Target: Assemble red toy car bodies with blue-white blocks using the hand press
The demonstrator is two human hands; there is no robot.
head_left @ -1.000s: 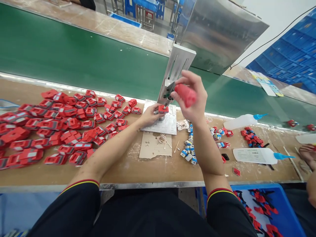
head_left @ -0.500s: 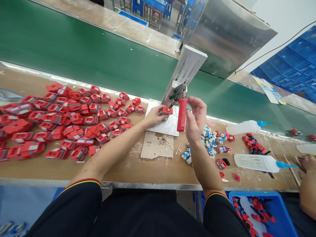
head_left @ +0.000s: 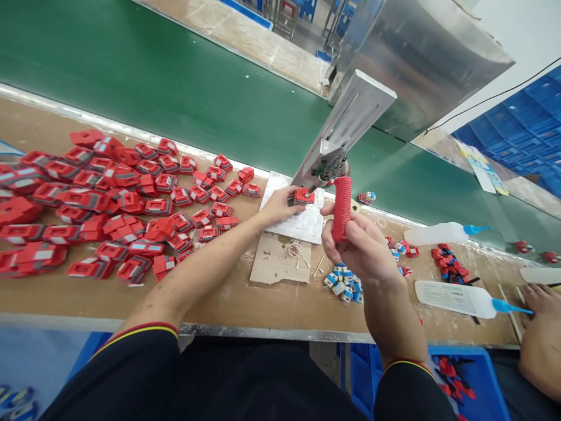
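Up close, two hands at a small press (head_left: 346, 131).
Nearest, the right hand (head_left: 363, 248) wraps its fingers tight around the red handle (head_left: 342, 207), which stands upright. Just beyond, the left hand (head_left: 280, 206) pinches a red part (head_left: 304, 196) between thumb and fingertips, holding it on the plate (head_left: 307, 225) under the press head. Left of it lies a pile (head_left: 109, 199) of like parts; behind runs the green belt (head_left: 175, 88).

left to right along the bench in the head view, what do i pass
pile of red parts, left hand on a red part, right hand gripping the red handle, near glue bottle, another person's hand
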